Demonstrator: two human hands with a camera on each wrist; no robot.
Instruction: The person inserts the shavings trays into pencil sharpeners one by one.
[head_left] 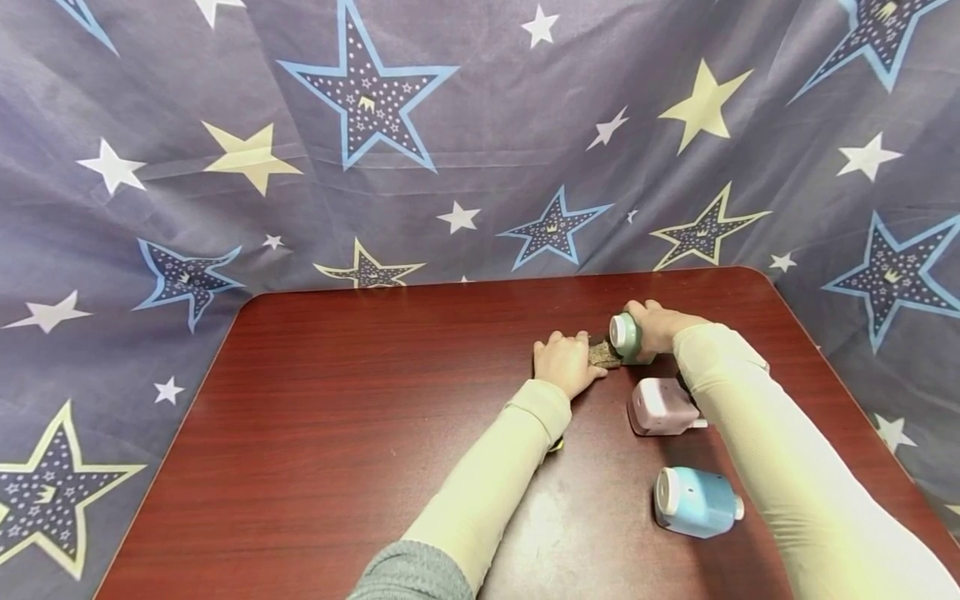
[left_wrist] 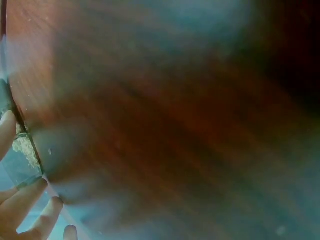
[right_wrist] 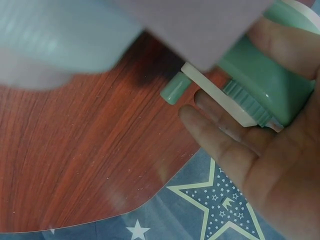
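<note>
In the head view my right hand [head_left: 658, 327] grips a green hand-crank pencil sharpener [head_left: 637, 340] near the back right of the table. Its round white face points left. The right wrist view shows my thumb [right_wrist: 295, 47] along the green body and the cream crank arm [right_wrist: 217, 95] beside my fingers. My left hand [head_left: 562, 364] rests, fingers spread, over a rough brownish-gold piece [head_left: 604, 354] whose end touches or overlaps the sharpener's front. Most of that piece is hidden under the palm. In the left wrist view, its crumbly-looking surface [left_wrist: 26, 150] shows between thumb and fingers.
A pink sharpener [head_left: 663, 407] lies just in front of the green one, by my right forearm. Nearer me is a blue sharpener [head_left: 699, 502]. A small yellow-and-black bit [head_left: 557, 446] peeks out under my left wrist. Star-printed cloth [head_left: 465, 167] hangs behind the reddish-brown table [head_left: 360, 400].
</note>
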